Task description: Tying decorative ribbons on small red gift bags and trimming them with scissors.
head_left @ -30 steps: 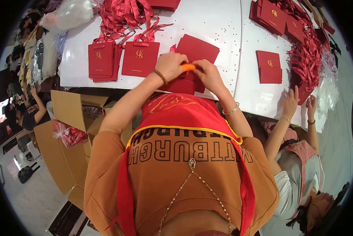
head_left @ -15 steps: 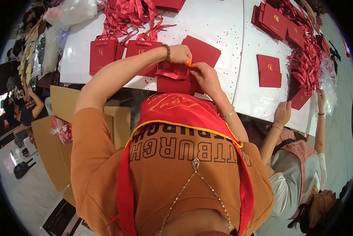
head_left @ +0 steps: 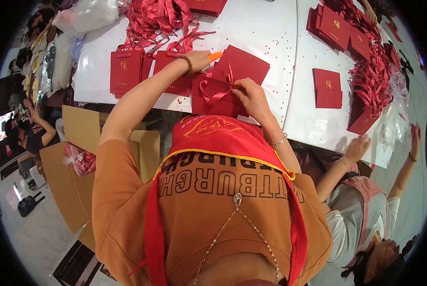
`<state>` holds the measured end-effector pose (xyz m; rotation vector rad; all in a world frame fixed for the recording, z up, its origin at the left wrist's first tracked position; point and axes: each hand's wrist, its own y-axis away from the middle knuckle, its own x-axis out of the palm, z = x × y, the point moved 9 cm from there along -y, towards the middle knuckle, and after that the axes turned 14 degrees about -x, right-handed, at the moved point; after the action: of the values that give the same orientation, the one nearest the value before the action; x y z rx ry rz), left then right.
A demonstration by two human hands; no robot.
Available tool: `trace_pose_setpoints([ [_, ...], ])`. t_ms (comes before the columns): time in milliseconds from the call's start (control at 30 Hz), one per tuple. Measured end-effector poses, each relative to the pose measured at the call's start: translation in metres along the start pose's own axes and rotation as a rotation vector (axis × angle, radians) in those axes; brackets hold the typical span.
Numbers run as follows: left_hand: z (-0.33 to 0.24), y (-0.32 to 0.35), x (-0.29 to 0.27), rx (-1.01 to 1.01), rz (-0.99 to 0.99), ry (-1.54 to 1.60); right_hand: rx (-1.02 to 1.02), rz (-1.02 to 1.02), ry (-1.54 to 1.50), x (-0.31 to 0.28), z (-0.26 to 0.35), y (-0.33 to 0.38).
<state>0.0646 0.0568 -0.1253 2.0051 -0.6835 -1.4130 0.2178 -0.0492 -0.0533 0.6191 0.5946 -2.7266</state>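
A red paper gift bag (head_left: 215,107) lies in front of me at the table edge, a pink-red ribbon (head_left: 205,89) looped over it. At the bag's upper right edge, my right hand (head_left: 252,97) is closed, thumb and fingers pinching the bag beside the ribbon. My left hand (head_left: 200,61) is off to the upper left, above other red bags (head_left: 168,66). One of its fingers, with an orange cover (head_left: 215,56), stretches out to the right; the others are partly hidden, and nothing shows in its grip. A flat red bag (head_left: 244,66) lies just behind.
A heap of red ribbons (head_left: 158,19) lies at the back left, beside stacked red bags (head_left: 125,71). To the right, a co-worker's hands (head_left: 357,148) are near more bags and ribbons (head_left: 373,86). An open cardboard box (head_left: 70,186) stands at my left. Red confetti dots the white table (head_left: 275,28).
My left hand has left the bag and moved up and left. The ribbon now forms a raised loop. My right hand stays at the bag's edge. The co-worker's hands have drawn away from their bags.
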Motion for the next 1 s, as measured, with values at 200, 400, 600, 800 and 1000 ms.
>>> trace_pose_setpoints([
  [200, -0.02, 0.016, 0.005, 0.239, 0.174, 0.569, 0.03, 0.001, 0.011, -0.002, -0.004, 0.0],
  [400, -0.049, 0.033, 0.017, 0.327, 0.205, 0.376, 0.048, 0.037, -0.001, -0.001, -0.003, -0.004],
  [600, -0.042, 0.017, -0.014, 0.287, 0.159, 0.724, -0.003, 0.096, 0.019, -0.003, 0.008, -0.008],
  [800, -0.045, 0.034, -0.036, 0.485, 0.383, 1.203, 0.004, 0.116, -0.131, -0.006, 0.012, -0.008],
  [1000, -0.041, 0.065, 0.037, 0.268, 0.576, 1.144, 0.178, -0.029, -0.65, -0.01, -0.013, 0.001],
])
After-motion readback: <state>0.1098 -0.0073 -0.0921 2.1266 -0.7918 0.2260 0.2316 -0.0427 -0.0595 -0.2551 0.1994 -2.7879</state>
